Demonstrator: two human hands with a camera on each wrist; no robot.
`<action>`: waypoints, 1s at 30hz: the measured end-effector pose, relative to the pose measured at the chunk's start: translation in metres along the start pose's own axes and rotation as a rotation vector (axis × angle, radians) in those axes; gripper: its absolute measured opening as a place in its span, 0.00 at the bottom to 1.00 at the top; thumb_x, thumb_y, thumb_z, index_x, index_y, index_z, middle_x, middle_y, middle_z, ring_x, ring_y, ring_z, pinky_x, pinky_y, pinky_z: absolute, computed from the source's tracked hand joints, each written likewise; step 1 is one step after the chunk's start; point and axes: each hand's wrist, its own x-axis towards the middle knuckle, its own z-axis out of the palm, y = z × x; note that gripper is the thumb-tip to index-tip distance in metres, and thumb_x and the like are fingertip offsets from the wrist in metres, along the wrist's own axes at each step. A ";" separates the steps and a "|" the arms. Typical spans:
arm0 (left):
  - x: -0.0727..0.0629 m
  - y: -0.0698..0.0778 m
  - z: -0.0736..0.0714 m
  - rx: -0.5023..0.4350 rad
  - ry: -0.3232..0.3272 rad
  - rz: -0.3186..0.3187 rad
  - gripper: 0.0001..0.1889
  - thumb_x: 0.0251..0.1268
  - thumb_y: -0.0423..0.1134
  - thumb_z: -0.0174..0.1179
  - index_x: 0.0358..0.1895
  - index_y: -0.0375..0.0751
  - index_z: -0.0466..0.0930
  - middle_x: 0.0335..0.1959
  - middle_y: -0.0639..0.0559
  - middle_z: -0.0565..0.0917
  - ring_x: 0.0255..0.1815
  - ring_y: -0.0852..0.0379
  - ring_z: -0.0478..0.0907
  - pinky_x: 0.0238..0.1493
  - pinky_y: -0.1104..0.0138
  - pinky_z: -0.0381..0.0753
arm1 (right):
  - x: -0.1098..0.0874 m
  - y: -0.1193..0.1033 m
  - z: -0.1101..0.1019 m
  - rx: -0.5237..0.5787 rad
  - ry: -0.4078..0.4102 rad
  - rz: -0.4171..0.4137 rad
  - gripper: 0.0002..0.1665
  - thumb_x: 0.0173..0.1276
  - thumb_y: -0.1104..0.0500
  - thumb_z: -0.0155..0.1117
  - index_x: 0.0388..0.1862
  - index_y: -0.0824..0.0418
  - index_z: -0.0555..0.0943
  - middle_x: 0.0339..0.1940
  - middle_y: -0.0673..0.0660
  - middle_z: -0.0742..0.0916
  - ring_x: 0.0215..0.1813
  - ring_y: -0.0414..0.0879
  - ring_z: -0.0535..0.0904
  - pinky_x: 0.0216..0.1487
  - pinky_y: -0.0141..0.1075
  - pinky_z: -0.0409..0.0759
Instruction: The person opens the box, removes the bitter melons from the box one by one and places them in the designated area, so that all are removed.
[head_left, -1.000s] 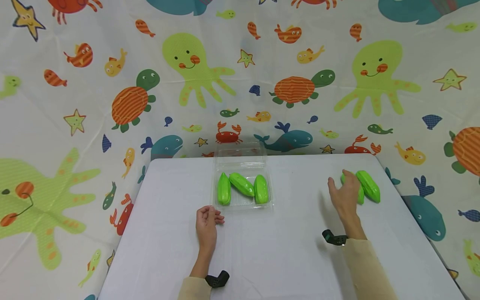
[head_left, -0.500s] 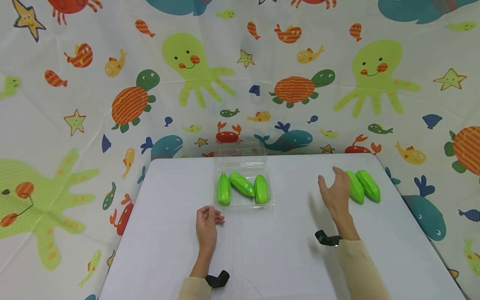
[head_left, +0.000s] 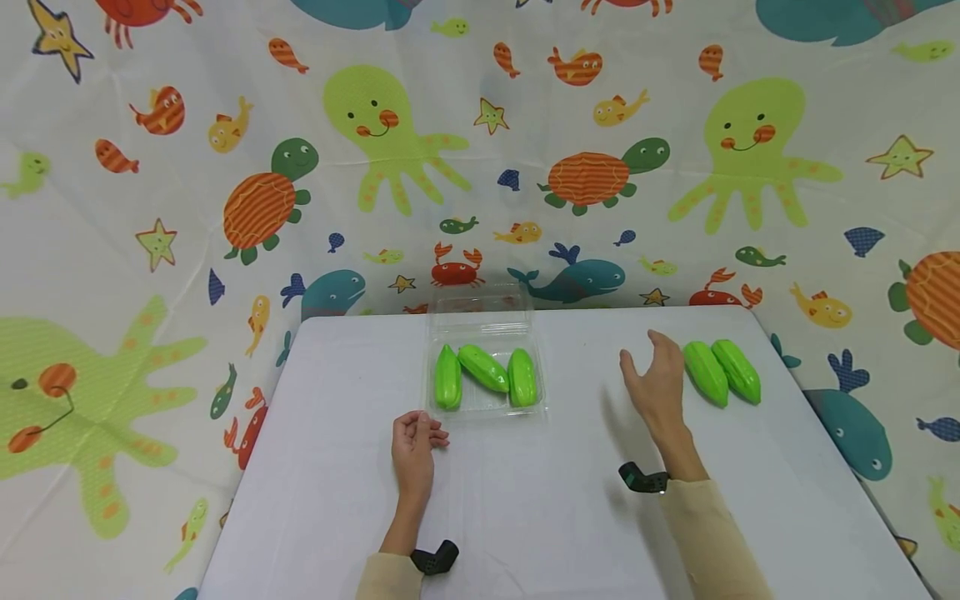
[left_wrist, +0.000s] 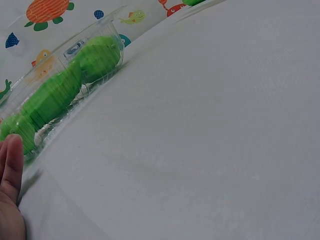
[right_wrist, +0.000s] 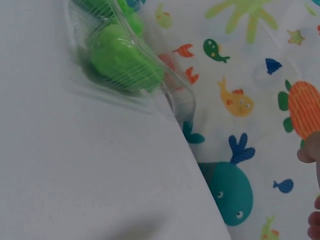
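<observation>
Three bright green, oblong, ridged fruit-like pieces (head_left: 483, 369) lie in a clear plastic clamshell box (head_left: 487, 410) whose lid stands up at the back. The left hand (head_left: 412, 450) rests on the table just in front of the box's left corner, fingers loosely curled around nothing. In the left wrist view, its fingers (left_wrist: 13, 162) show near the box. The right hand (head_left: 656, 387) is raised above the table, thumb and fingers apart, holding nothing. Right beside it, two more green pieces (head_left: 705, 373) lie side by side on the table.
A white cloth covers the table (head_left: 540, 500). Its back edge meets a hanging curtain (head_left: 450, 125) printed with sea animals. Each wrist wears a small black camera, such as the right wrist camera (head_left: 642, 479).
My right hand has moved left, away from the two green pieces, which are now fully uncovered. Neither the left hand nor the box has moved.
</observation>
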 end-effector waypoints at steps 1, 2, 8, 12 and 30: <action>0.000 0.000 0.000 0.003 0.000 0.000 0.14 0.80 0.39 0.49 0.55 0.29 0.67 0.38 0.30 0.80 0.30 0.52 0.84 0.35 0.63 0.90 | 0.000 -0.001 0.000 0.002 -0.007 0.002 0.34 0.68 0.56 0.66 0.66 0.73 0.70 0.67 0.72 0.76 0.70 0.66 0.68 0.73 0.61 0.68; 0.000 0.000 0.000 0.007 0.001 0.000 0.14 0.80 0.39 0.49 0.55 0.29 0.67 0.38 0.30 0.80 0.30 0.52 0.84 0.35 0.63 0.90 | 0.000 -0.003 0.001 0.001 -0.015 0.007 0.34 0.68 0.56 0.66 0.67 0.72 0.70 0.67 0.71 0.75 0.71 0.65 0.67 0.73 0.61 0.67; -0.001 0.000 0.001 0.021 0.001 0.004 0.15 0.81 0.39 0.48 0.56 0.28 0.67 0.39 0.30 0.80 0.31 0.52 0.85 0.35 0.64 0.90 | -0.003 -0.012 0.005 0.006 -0.045 0.020 0.33 0.69 0.56 0.66 0.67 0.72 0.69 0.68 0.71 0.74 0.71 0.64 0.67 0.73 0.60 0.69; 0.000 0.000 0.001 0.015 0.000 0.003 0.15 0.80 0.39 0.49 0.56 0.27 0.67 0.39 0.30 0.80 0.30 0.53 0.84 0.35 0.63 0.90 | -0.005 -0.017 0.008 0.017 -0.055 0.010 0.33 0.69 0.57 0.66 0.67 0.72 0.69 0.68 0.70 0.75 0.71 0.64 0.67 0.72 0.59 0.71; 0.000 -0.002 0.001 0.008 0.005 0.000 0.14 0.80 0.39 0.49 0.54 0.29 0.68 0.38 0.33 0.81 0.30 0.55 0.85 0.34 0.64 0.90 | -0.018 -0.043 0.032 0.056 -0.089 -0.083 0.34 0.67 0.57 0.68 0.67 0.71 0.69 0.66 0.70 0.76 0.70 0.64 0.69 0.71 0.57 0.73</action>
